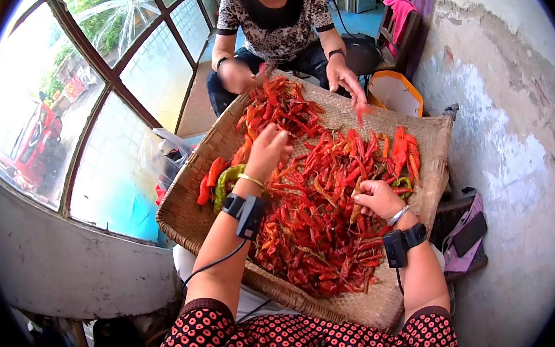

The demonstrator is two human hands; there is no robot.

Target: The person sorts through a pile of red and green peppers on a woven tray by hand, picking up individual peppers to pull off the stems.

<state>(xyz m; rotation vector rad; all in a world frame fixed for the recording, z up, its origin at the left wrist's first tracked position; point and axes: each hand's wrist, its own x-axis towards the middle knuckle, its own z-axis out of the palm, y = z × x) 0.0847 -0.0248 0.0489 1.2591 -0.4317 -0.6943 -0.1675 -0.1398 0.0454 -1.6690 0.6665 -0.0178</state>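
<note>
A wide woven basket tray [183, 213] holds a large heap of red dried chili peppers [315, 236]. My left hand [270, 149] is over the upper left of the heap, its fingers smeared by motion. On the right side, my right hand [380, 200] pinches a brownish-orange chili pepper [357, 201] by thumb and fingertips, low over the pile. Beside my left wrist lie a curved green pepper [225, 185] and plump red peppers [216, 170]. Larger red peppers [405, 152] rest near the tray's right rim.
Across the tray sits another person [275, 20]; their one hand [237, 75] is blurred and their other hand [346, 80] hangs over the far rim. A window [110, 79] stands to the left, a rough wall [502, 123] to the right. A purple bag [468, 237] sits beside the tray.
</note>
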